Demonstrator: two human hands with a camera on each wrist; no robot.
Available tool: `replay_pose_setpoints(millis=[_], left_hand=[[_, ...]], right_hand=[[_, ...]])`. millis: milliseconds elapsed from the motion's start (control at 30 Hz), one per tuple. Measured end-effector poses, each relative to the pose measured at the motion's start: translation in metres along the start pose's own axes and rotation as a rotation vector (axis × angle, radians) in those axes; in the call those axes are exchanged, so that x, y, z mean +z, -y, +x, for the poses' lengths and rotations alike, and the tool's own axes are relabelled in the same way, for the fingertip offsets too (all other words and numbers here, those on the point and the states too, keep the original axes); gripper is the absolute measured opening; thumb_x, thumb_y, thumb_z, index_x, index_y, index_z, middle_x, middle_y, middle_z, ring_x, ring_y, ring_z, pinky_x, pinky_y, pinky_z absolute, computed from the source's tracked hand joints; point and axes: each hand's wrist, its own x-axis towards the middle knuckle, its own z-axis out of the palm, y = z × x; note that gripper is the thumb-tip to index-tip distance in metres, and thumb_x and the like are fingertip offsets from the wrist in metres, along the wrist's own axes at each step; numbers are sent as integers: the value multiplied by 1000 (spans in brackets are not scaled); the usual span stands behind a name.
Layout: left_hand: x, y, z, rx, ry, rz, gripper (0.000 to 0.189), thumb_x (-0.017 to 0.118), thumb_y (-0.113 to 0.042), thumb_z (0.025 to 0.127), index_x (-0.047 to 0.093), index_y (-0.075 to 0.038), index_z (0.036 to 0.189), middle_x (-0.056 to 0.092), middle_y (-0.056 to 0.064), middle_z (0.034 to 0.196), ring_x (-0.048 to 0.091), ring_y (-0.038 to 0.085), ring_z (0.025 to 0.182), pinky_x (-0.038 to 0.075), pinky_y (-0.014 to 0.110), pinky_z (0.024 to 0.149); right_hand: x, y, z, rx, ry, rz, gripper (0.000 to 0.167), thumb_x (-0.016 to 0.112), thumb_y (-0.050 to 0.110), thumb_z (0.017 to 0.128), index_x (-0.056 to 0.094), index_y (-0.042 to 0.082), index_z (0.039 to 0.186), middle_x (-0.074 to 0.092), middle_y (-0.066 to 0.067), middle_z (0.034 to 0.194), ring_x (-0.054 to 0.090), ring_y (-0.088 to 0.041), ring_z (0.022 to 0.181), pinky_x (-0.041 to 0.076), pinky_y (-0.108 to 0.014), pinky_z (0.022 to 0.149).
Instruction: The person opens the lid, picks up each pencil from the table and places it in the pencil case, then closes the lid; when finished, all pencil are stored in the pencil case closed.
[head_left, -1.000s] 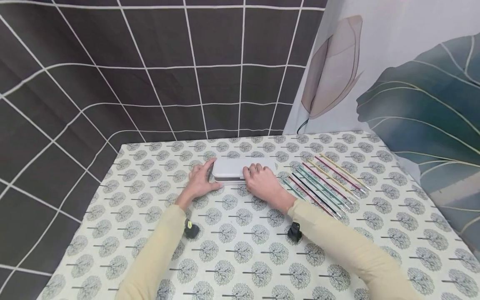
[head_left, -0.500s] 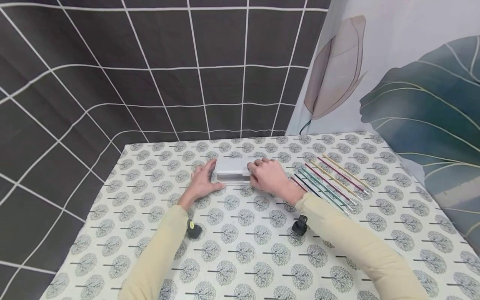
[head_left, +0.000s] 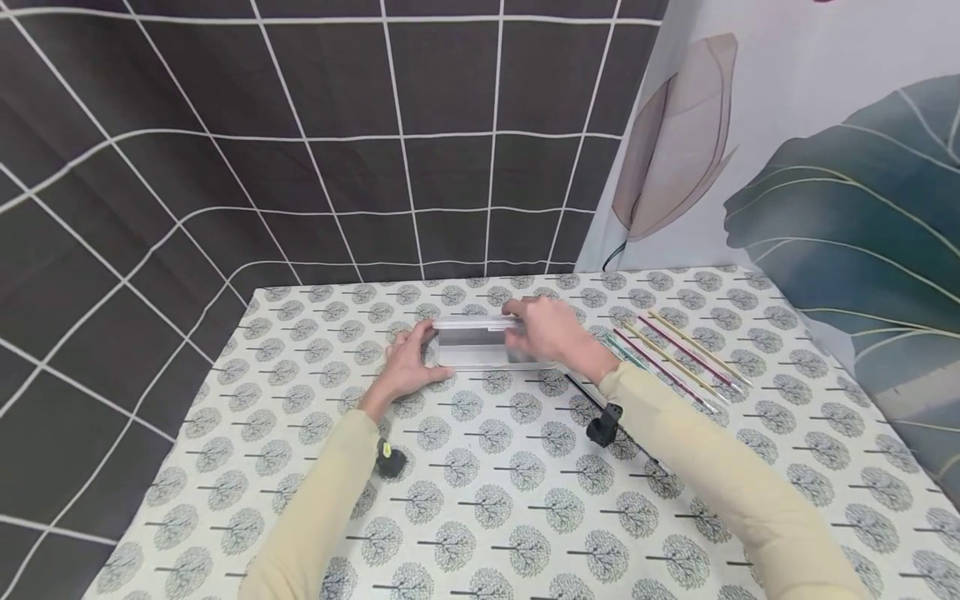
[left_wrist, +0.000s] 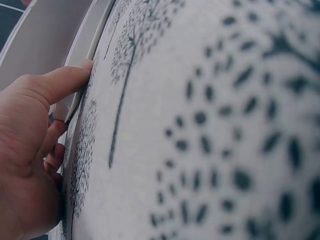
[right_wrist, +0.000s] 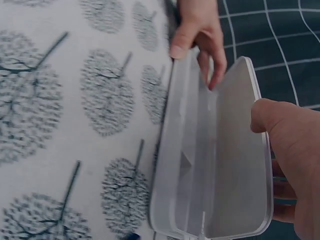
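A long white plastic box (head_left: 480, 366) with a hinged lid (right_wrist: 240, 165) lies on the table, its lid tipped up and back. The left hand (head_left: 407, 364) holds the box's left end, thumb at the front and fingers round the far side. In the left wrist view that thumb presses against the front rim (left_wrist: 82, 57). At the right side, the right hand (right_wrist: 292, 145) grips the lid's free edge, thumb on the inner face and fingers behind it. Blur softens this hand in the head view. The inside of the box shows bare in the right wrist view.
Thin coloured sticks with silver ends, like chopsticks, lie in a slanted row to the right, several under the right forearm. One is a red stick (head_left: 690, 354); a black stick (head_left: 581, 389) shows near the wrist. A dark checked curtain (head_left: 450, 175) hangs behind the patterned tablecloth (head_left: 480, 467).
The right hand has moved up and back, raising the lid from slightly ajar to well tipped up. The left hand keeps its hold on the box's left end.
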Motion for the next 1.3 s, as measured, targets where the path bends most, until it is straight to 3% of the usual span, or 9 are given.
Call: replay_pose_setpoints(millis=[133, 267, 400, 633, 767, 1067, 1300], left_hand=[[2, 3, 3, 37, -7, 15, 101, 87, -32, 76, 27, -13, 155, 42, 1, 154, 32, 32, 135, 26, 48, 105], [3, 4, 4, 70, -25, 10, 98, 87, -32, 74, 31, -14, 152, 43, 2, 154, 35, 32, 132, 27, 48, 103], [3, 4, 4, 78, -30, 0, 94, 87, -31, 74, 34, -14, 149, 43, 3, 153, 36, 33, 131, 27, 48, 102], [3, 2, 2, 58, -20, 7, 89, 87, -31, 76, 37, -17, 148, 42, 3, 154, 37, 33, 128, 27, 48, 102], [3, 2, 1, 42, -19, 6, 91, 87, -31, 75, 36, -19, 150, 42, 1, 155, 36, 32, 129, 28, 49, 102], [3, 4, 1, 34, -15, 12, 94, 86, -31, 76, 33, -24, 153, 40, 0, 156, 32, 32, 132, 29, 52, 103], [2, 2, 1, 14, -10, 18, 95, 86, -32, 75, 34, -27, 155, 44, 13, 148, 35, 35, 129, 33, 54, 99]], right_hand=[[-6, -5, 4, 52, 8, 81, 38, 73, 23, 88, 67, 4, 120, 71, -11, 83, 55, -13, 50, 43, -26, 41], [-9, -10, 6, 98, -7, 146, 38, 74, 24, 87, 68, 4, 120, 73, -14, 99, 67, -21, 71, 55, -32, 59], [-9, -15, 8, 112, -57, 140, 35, 75, 26, 86, 71, 6, 115, 73, -13, 106, 71, -28, 89, 56, -40, 75], [-7, -23, 9, 167, -102, 214, 36, 76, 26, 85, 71, 3, 112, 73, -14, 105, 71, -26, 81, 56, -39, 71], [-6, -27, 9, 199, -120, 276, 39, 79, 26, 84, 71, 2, 115, 73, -15, 106, 70, -27, 90, 56, -38, 79], [-8, -36, 9, 254, -154, 347, 39, 80, 27, 84, 71, 2, 113, 73, -15, 104, 69, -30, 91, 54, -42, 81], [-9, -41, 12, 289, -162, 398, 34, 79, 25, 86, 72, 2, 109, 73, -14, 103, 68, -29, 92, 53, -41, 84]])
